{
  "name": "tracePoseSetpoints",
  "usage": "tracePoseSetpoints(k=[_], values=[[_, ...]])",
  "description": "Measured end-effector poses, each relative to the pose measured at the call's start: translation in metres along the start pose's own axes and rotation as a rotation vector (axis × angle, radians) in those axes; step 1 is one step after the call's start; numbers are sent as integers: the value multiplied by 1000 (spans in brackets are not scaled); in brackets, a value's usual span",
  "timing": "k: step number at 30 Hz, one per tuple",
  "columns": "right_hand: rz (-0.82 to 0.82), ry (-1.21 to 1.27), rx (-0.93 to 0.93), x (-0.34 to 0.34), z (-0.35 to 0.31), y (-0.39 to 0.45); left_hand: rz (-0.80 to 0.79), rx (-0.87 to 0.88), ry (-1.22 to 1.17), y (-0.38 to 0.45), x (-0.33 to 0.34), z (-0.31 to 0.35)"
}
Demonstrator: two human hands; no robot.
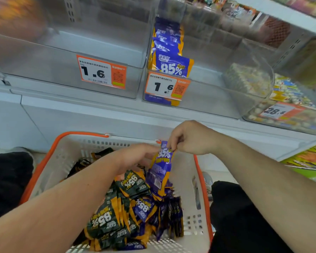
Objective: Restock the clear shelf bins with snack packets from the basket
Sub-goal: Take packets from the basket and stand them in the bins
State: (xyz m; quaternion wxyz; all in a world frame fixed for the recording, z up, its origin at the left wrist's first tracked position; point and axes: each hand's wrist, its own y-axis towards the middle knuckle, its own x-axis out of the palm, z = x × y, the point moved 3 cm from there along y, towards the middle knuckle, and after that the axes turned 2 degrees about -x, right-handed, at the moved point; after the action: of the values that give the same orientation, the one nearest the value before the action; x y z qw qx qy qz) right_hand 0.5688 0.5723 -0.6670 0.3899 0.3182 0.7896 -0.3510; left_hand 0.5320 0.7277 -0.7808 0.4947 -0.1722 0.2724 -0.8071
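Two hands work above the basket (44, 162): the right hand (191, 138) pinches a purple packet (161, 168) by its top edge, letting it hang ready for the half-filled bin (208, 88) above, while the left hand (137, 155), fingers loosely extended, touches it.

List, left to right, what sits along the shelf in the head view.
Empty clear bin with a 1.6 price tag → clear bin of purple 85% snack packets with its own 1.6 price tag → clear bin of pale mixed snacks → 28.8 price tag.
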Motion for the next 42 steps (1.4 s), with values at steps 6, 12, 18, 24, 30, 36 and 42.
tracePoseSetpoints(k=[6,12,18,24,30,36,42], values=[[135,193,-46,-17,-13,15,-78,67,-214,-8,-3,14],[178,-23,9,-24,-19,17,133,67,47,-23,-7,43],[321,-55,48,-34,-38,17,252,281,362,-29,-2,65],[605,1,210,-46,-29,10,442,396,129,-36,-21,66],[512,571,282,-51,-20,-1,474,535,-11,-43,-25,76],[884,466,5,-79,-32,-1,543,648,-160,-51,-28,96],[1344,419,-284,-116,-44,-15,606,551,-167,-43,-39,93]])
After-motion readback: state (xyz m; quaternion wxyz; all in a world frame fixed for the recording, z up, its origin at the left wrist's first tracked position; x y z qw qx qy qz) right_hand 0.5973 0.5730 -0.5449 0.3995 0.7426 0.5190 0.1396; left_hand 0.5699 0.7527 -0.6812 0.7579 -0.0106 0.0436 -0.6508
